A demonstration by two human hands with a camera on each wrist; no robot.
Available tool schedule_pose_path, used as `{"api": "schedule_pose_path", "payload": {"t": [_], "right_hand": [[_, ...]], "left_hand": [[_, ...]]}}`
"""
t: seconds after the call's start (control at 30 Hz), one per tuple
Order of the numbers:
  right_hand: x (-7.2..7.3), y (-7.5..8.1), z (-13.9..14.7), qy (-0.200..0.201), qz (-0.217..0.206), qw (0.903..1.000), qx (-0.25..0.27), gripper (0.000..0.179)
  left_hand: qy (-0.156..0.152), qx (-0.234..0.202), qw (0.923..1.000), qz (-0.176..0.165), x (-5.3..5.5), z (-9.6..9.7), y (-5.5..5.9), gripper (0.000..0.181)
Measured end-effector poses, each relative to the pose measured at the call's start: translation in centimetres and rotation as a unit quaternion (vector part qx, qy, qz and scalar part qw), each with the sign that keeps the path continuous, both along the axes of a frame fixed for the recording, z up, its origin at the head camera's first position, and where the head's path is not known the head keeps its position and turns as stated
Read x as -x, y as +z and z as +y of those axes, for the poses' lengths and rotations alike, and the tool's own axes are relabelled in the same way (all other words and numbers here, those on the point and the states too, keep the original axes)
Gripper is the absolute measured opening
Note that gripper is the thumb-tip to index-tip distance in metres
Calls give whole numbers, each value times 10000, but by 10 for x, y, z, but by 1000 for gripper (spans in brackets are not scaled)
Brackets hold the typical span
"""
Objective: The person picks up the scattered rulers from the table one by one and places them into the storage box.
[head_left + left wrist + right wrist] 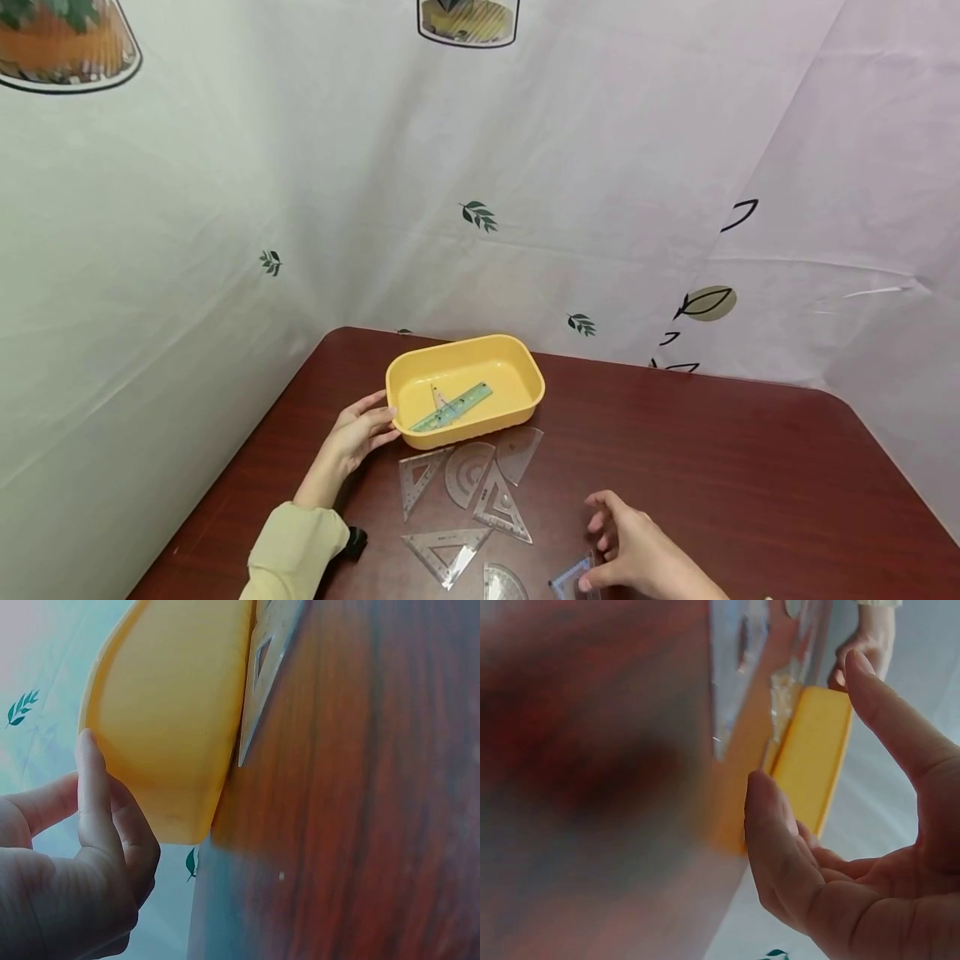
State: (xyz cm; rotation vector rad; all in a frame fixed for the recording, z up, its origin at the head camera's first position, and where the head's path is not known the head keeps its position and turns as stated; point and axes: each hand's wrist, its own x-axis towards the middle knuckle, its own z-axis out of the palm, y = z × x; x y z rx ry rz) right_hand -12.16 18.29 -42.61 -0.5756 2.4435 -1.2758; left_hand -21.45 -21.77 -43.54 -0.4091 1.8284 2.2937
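Observation:
My left hand (362, 435) holds the left end of a yellow plastic bin (517, 350), thumb at the rim and fingers against the outer wall. A green ruler (471, 398) lies inside, crossing a small clear piece whose kind is unclear. My right hand (637, 550) hovers at a blue-marked set square (567, 575), partly hidden beneath it. Thumb and fingers stand well apart in the right wrist view, with nothing between them. In front of the bin lie clear set squares (408, 479) and clear protractors (455, 479).
Another clear set square (427, 546) and a protractor (498, 583) lie near the front edge of view. A black object (356, 544) shows beside the left sleeve (296, 542). Behind the dark red-brown table (720, 467) hangs a white patterned cloth (600, 167).

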Motion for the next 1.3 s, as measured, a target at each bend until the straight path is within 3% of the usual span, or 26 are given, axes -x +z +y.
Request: {"api": "schedule_pose_path", "payload": {"t": [0.17, 0.37, 0.5, 0.53, 0.57, 0.63, 0.73, 0.8, 0.9, 0.97, 1.13, 1.3], "right_hand": [[-5, -10, 4, 107, -80, 9999, -61, 66], [-10, -16, -1, 10, 114, 9994, -332, 64], [-13, -22, -4, 69, 485, 9962, -719, 63], [-13, -25, -4, 150, 753, 9934, -850, 62], [-13, -27, -4, 270, 1123, 9881, -1012, 61], [-12, -34, -4, 526, 2042, 9688, -1302, 60], [-12, -44, -4, 681, 3505, 9199, -1620, 57], [-13, -48, -5, 706, 3894, 9025, -1698, 56], [-13, -50, -6, 717, 3895, 9002, -1810, 58], [-13, -49, -6, 783, 3626, 9097, -1867, 58], [-10, -49, -5, 961, 3523, 9164, -1640, 55], [-6, -56, -4, 1103, 3944, 9012, -1416, 52]], "left_hand": [[12, 32, 10000, 28, 0, 0, 0, 66], [23, 57, 10000, 63, 1, 0, 0, 66], [2, 44, 10000, 69, 1, 0, 0, 66], [-1, 46, 10000, 67, 1, 0, 0, 66], [-6, 46, 10000, 66, 1, 0, 0, 66], [-9, 55, 10000, 63, 1, 0, -1, 66], [-20, 71, 10000, 54, 2, 0, -1, 66], [-4, 87, 9999, 49, 2, 0, -1, 65], [15, 99, 9999, 48, 3, 0, 0, 65], [30, 94, 9999, 59, 2, 0, 0, 64], [7, 73, 10000, 57, 1, 1, 0, 65], [9, 77, 10000, 37, 2, 1, -1, 65]]}}
